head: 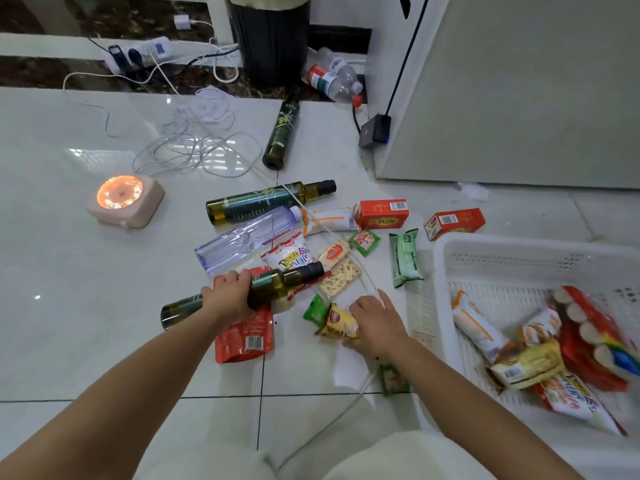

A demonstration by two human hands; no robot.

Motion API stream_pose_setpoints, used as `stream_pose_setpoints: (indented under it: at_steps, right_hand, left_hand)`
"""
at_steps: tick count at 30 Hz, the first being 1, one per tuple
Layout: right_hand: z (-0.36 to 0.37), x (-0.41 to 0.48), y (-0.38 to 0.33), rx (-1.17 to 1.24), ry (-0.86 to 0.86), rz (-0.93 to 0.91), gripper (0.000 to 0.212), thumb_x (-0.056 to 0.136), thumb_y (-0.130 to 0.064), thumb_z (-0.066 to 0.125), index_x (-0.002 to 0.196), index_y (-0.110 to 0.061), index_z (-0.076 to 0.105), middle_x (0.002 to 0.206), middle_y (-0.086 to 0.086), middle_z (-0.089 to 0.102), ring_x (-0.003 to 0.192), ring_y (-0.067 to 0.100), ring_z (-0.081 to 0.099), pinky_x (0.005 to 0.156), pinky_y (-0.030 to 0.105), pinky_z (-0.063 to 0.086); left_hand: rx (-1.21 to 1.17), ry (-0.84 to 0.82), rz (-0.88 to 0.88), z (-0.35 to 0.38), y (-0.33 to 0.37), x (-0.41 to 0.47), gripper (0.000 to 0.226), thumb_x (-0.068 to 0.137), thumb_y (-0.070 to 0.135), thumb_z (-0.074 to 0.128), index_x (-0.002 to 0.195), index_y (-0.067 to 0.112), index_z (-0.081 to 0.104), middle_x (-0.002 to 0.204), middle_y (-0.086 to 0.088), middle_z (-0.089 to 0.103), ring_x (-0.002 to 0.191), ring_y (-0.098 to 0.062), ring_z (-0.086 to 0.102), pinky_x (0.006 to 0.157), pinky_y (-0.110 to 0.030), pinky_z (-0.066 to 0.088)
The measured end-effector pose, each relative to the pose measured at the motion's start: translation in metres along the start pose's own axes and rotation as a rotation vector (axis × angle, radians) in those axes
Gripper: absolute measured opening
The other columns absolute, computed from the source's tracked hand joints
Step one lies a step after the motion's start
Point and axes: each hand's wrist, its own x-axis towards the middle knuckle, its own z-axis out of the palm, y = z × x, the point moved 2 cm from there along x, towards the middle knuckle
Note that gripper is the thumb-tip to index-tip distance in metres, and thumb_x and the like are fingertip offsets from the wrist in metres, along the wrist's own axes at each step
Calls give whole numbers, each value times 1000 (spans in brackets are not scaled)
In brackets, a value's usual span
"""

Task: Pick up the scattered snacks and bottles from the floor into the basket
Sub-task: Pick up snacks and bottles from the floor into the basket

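Tiled floor (69, 341), white basket (519, 242) of snack packets (526, 367)

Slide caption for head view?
Left hand grips dark green glass bottle; right hand holds yellow snack packet beside white plastic basket.

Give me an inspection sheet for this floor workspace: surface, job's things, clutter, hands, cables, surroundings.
Surface: glossy white tiled floor.
Job's things: white basket at right holds several snack packs; on the floor lie two dark oil bottles, a clear bottle, two red boxes, a red pouch, a green pack and smaller snacks.
Clutter: glowing lamp at left; crushed plastic bottle by the black bin.
Hands: left hand grips a third oil bottle; right hand rests on a yellow snack pack, hold unclear.
Cables: white cable tangle; loaded power strip at back.
Surroundings: black bin, white cabinet.
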Motion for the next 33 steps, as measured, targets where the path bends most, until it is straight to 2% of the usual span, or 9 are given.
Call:
stream_pose_setpoints:
  at_steps: [4, 6, 8, 16, 20, 26, 28, 31, 33]
  right_hand:
    - [-6, -9, -10, 417, 140, 97, 49, 86, -48, 55, 118, -15, 37, 104, 2, 70, 113, 21, 56, 120, 43, 5]
    - [-11, -13, -11, 674, 198, 136, 49, 88, -46, 56, 120, -16, 34, 107, 5, 70, 111, 24, 59, 114, 44, 27]
    - [-22, -18, -7, 926, 298, 192, 44, 88, -42, 58, 114, -15, 34, 105, 7, 68, 98, 29, 63, 88, 46, 50]
    - [-69, -74, 61, 1173, 811, 600, 45, 90, -45, 54, 110, -7, 43, 91, 0, 60, 90, 30, 63, 73, 37, 49]
    - [-53, -121, 114, 1026, 696, 853, 54, 92, -53, 45, 115, -5, 39, 104, 16, 62, 98, 37, 61, 70, 35, 40]
    - [-18, -183, 165, 778, 577, 1023, 74, 89, -57, 45, 137, -2, 39, 138, 21, 48, 125, 36, 47, 98, 42, 43]
    - [-21, -192, 170, 950, 649, 984, 63, 92, -49, 49, 133, -1, 45, 129, 18, 56, 116, 34, 55, 90, 37, 45]
    - [-35, -198, 156, 1631, 614, 789, 50, 95, -46, 44, 124, -6, 51, 109, 13, 65, 87, 26, 65, 65, 31, 52]
    - [-40, -200, 142, 1910, 474, 572, 51, 94, -52, 41, 123, -12, 53, 113, 12, 64, 94, 24, 65, 70, 37, 56]
  left_hand:
    - [19, 9, -4, 1, 2, -5, 64, 80, 35, 68, 132, 22, 33, 132, -6, 46, 122, -26, 44, 101, -50, 40]
    - [15, 17, -10, 1, 3, -9, 62, 81, 35, 67, 131, 20, 33, 132, -7, 45, 122, -27, 45, 99, -49, 41]
    - [-15, 17, -24, -2, 5, -12, 61, 81, 37, 67, 129, 18, 34, 132, -9, 45, 120, -28, 46, 97, -48, 44]
    - [-110, 128, 46, -56, 52, -23, 64, 76, 39, 72, 123, 12, 38, 122, -16, 51, 108, -32, 52, 91, -44, 48]
    - [-203, 121, 185, -89, 112, -35, 67, 74, 40, 75, 124, 9, 43, 119, -15, 55, 109, -33, 54, 92, -40, 46]
    - [-313, 66, 401, -113, 239, -74, 65, 74, 40, 77, 125, 12, 49, 112, -8, 59, 107, -28, 57, 85, -30, 43]
    - [-369, 2, 460, -112, 282, -90, 63, 74, 42, 76, 124, 12, 51, 108, -6, 59, 103, -26, 57, 83, -30, 42]
    - [-548, -176, 505, -100, 340, -117, 60, 78, 39, 74, 126, 13, 49, 112, -7, 59, 103, -26, 57, 88, -33, 45]
    - [-652, -264, 481, -83, 371, -129, 57, 81, 38, 71, 127, 12, 50, 117, -10, 61, 103, -27, 59, 87, -33, 47]
